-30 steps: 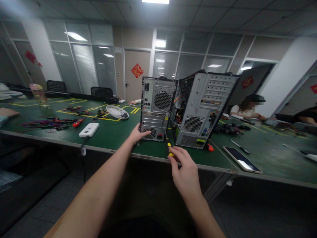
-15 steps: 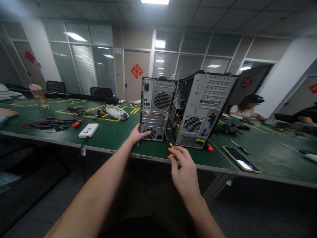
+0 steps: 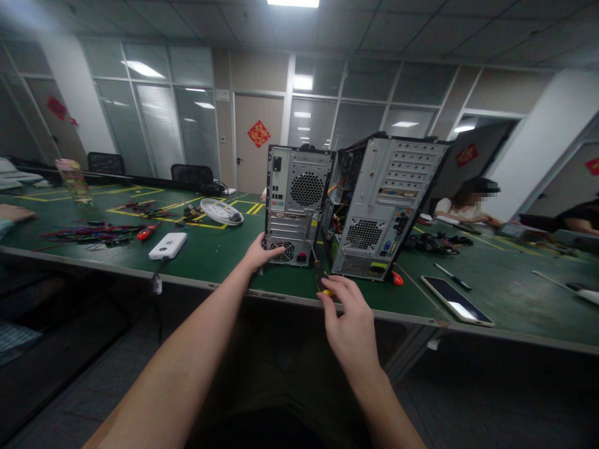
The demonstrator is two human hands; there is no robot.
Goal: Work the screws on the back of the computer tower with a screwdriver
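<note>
Screwdriver [image 3: 319,272], pinched by the right hand [image 3: 353,318] below frame centre, has rolled since a second ago, so turning seems under way; left hand [image 3: 257,254] clasps the computer case [image 3: 299,212], mid-frame

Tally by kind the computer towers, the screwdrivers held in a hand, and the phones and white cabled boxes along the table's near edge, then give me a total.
Computer towers: 2
Screwdriver in the right hand: 1
Phone: 1
White cabled box: 1
Total: 5
</note>
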